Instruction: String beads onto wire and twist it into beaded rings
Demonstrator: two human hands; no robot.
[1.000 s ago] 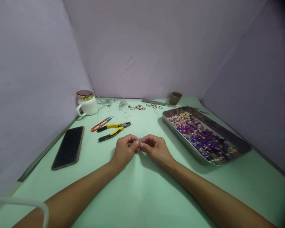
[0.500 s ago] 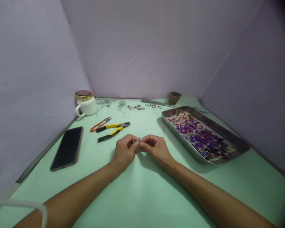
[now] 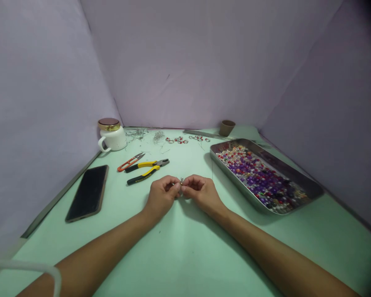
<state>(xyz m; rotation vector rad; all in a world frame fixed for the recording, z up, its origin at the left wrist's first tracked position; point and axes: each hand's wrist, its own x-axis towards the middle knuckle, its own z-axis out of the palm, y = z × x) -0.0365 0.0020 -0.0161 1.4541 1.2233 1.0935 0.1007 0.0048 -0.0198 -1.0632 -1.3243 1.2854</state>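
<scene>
My left hand [image 3: 163, 194] and my right hand [image 3: 201, 193] meet fingertip to fingertip above the middle of the green table [image 3: 179, 251]. Both are closed in a pinch on one small beaded piece [image 3: 181, 182], which looks silvery with a glint of gold. Most of it is hidden by the fingers, so its full shape cannot be made out. To the left of my left hand lie yellow-and-black pliers [image 3: 146, 170] and orange thread snips [image 3: 130, 161]. A metal tray [image 3: 235, 180] of mixed purple, red, white and gold beads stands to the right of my right hand.
A phone [image 3: 88, 193] lies at the left, with a lidded white mug [image 3: 113, 138] behind it. Wire scraps [image 3: 158, 137], red-and-silver beaded rings [image 3: 177, 140], straight wires [image 3: 204, 134] and a brown cup [image 3: 227, 128] are along the back. A white cable [image 3: 34, 266] crosses the lower left.
My fingertips have shifted slightly around the beaded piece, and a bit more of it shows above them. The other things on the table stay where they were.
</scene>
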